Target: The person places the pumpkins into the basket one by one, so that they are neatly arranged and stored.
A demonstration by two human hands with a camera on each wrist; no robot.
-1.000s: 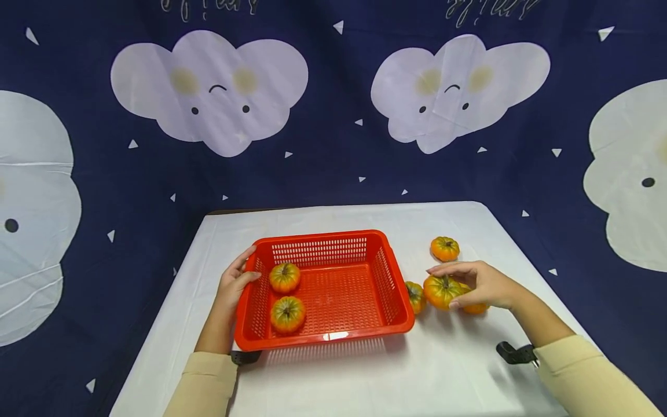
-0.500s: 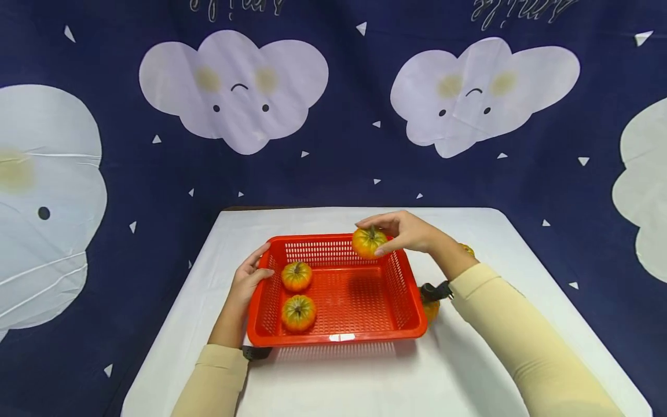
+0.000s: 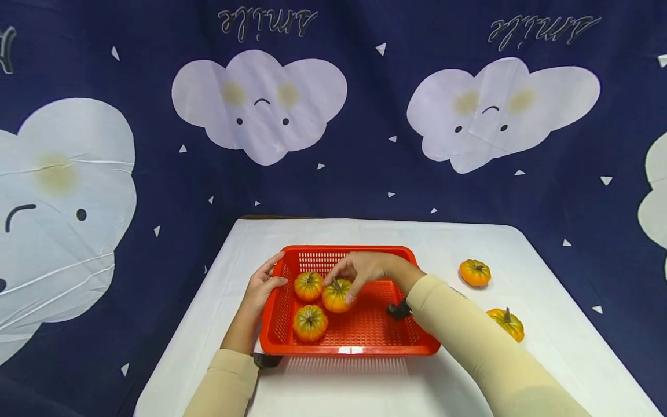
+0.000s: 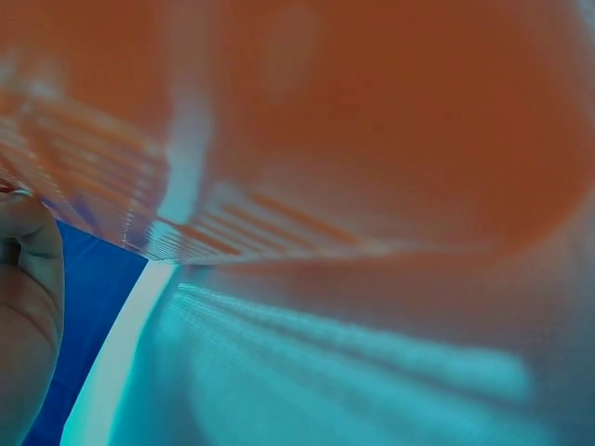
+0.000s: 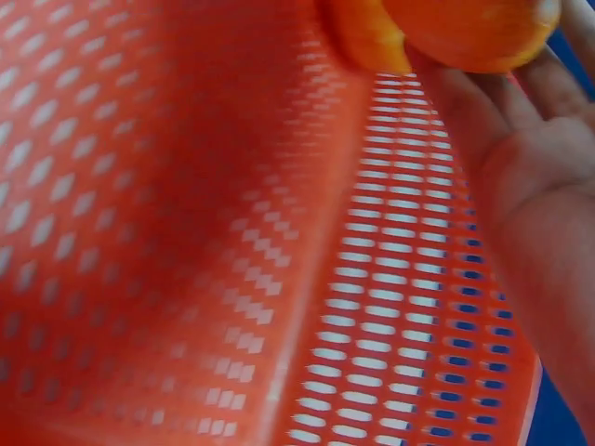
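Observation:
A red plastic basket [image 3: 307, 350] with slotted sides stands on the white table. My left hand [image 3: 260, 294] grips its left rim, thumb over the edge; in the left wrist view the basket's blurred wall [image 4: 372, 121] fills the upper part beside the thumb [image 4: 33, 237]. Inside the basket my right hand [image 3: 371, 267] pinches a small orange-green pumpkin [image 3: 335, 297] between thumb and fingers, close over the floor. Two more pumpkins lie at the basket's left side, one farther back [image 3: 308, 286] and one nearer [image 3: 310, 323]. In the right wrist view the held pumpkin [image 5: 479, 32] overlaps another.
Right of the basket, one pumpkin [image 3: 475, 273] lies toward the back and another [image 3: 506, 324] is partly covered by the right sleeve [image 3: 469, 330]. A white cloth covers the table [image 3: 333, 385]. Behind it hangs a dark blue curtain [image 3: 365, 191] with clouds.
My right hand has picked up a pumpkin from the table right of the basket, carried it left over the rim and lowered it inside. The left hand keeps its grip on the rim.

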